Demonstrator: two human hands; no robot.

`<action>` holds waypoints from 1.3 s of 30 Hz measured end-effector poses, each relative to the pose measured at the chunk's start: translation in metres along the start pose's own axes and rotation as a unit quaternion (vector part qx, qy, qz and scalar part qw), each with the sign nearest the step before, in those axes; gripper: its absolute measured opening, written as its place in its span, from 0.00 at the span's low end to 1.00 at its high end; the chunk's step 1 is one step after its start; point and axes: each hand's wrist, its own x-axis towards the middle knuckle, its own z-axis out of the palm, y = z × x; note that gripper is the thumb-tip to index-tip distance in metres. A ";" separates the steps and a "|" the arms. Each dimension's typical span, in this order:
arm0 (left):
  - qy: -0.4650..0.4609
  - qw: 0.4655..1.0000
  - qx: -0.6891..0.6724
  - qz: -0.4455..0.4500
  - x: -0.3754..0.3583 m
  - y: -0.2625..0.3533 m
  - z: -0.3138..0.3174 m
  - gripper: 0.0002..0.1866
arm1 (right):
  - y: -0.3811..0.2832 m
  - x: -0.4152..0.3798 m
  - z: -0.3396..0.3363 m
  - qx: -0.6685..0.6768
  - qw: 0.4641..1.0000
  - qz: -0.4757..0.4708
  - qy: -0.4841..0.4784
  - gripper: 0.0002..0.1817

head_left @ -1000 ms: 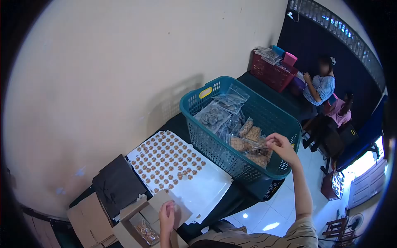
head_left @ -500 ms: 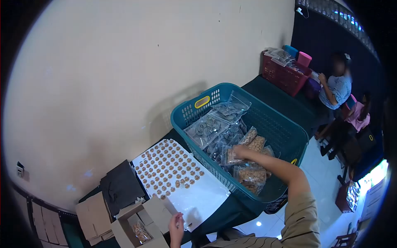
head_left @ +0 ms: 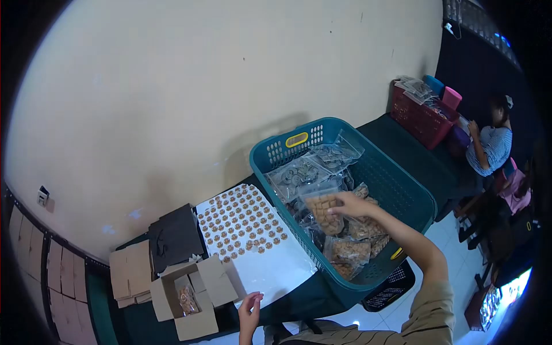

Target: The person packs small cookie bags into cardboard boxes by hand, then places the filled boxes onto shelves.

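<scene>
My right hand [head_left: 348, 204] grips a clear zip bag of tan, cube-like pieces [head_left: 323, 211] by its side, lifted above the other bags in a green plastic basket [head_left: 397, 180]. Beneath it lie more bags of tan pieces [head_left: 351, 251]. Toward the wall side are clear bags of dark round pieces [head_left: 296, 177]. My left hand [head_left: 249, 310], fingers curled together with nothing visible in them, is by the near edge of a white sheet [head_left: 270, 275]. Rows of small round brown-and-gold pieces [head_left: 241, 221] cover much of that sheet.
An open cardboard box [head_left: 217, 280] with a bag of orange-brown items stands left of the sheet. Flat cardboard [head_left: 131, 270] and a black folded item [head_left: 175, 238] lie beyond. A maroon basket [head_left: 422, 118] stands farther along, beside a person in a striped top [head_left: 495, 146].
My right hand has raised the bag of tan pieces from the pile in the basket. The view has shifted, and my left hand stays near the sheet's edge.
</scene>
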 end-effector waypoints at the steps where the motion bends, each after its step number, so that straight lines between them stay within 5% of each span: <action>1: 0.004 1.000 -0.002 -0.001 -0.001 0.006 0.003 0.12 | -0.027 -0.013 -0.008 0.095 0.995 0.013 0.016 0.23; 5: -0.037 0.985 -0.161 -0.047 0.004 0.047 0.019 0.16 | -0.124 -0.065 -0.017 0.318 0.943 0.037 0.087 0.23; 9: -0.136 0.963 -0.233 0.007 0.004 0.086 0.036 0.22 | -0.159 -0.099 0.027 0.412 0.903 0.026 0.121 0.18; 11: -0.217 0.919 -0.320 0.077 0.003 0.103 0.045 0.25 | -0.159 -0.104 0.051 0.446 0.893 0.043 0.049 0.21; 15: -0.174 0.971 -0.148 0.072 -0.009 0.116 0.046 0.17 | -0.161 -0.102 0.112 0.477 0.871 0.075 0.092 0.18; 17: -0.110 0.984 -0.127 0.056 -0.014 0.101 0.042 0.11 | -0.148 -0.100 0.142 0.421 0.896 0.016 0.142 0.19; 18: -0.074 0.984 -0.155 0.038 -0.017 0.098 0.043 0.11 | -0.148 -0.099 0.149 0.336 0.935 -0.013 0.116 0.19; 23: 0.046 0.985 -0.168 -0.009 -0.025 0.087 0.028 0.11 | -0.145 -0.100 0.211 0.466 0.883 0.041 0.027 0.19; 25: 0.025 0.986 -0.153 -0.057 -0.026 0.076 0.018 0.11 | -0.146 -0.096 0.214 0.523 0.845 0.104 -0.041 0.17; 29: 0.058 0.962 -0.255 -0.084 -0.023 0.052 0.002 0.18 | -0.148 -0.089 0.226 0.472 0.857 0.136 -0.155 0.16; 31: 0.072 0.944 -0.293 -0.135 -0.019 0.054 -0.009 0.20 | -0.149 -0.087 0.244 0.484 0.849 0.133 -0.167 0.17; 39: 0.178 0.900 -0.390 -0.081 -0.001 0.040 -0.042 0.19 | -0.166 -0.060 0.269 0.495 0.853 0.066 -0.154 0.17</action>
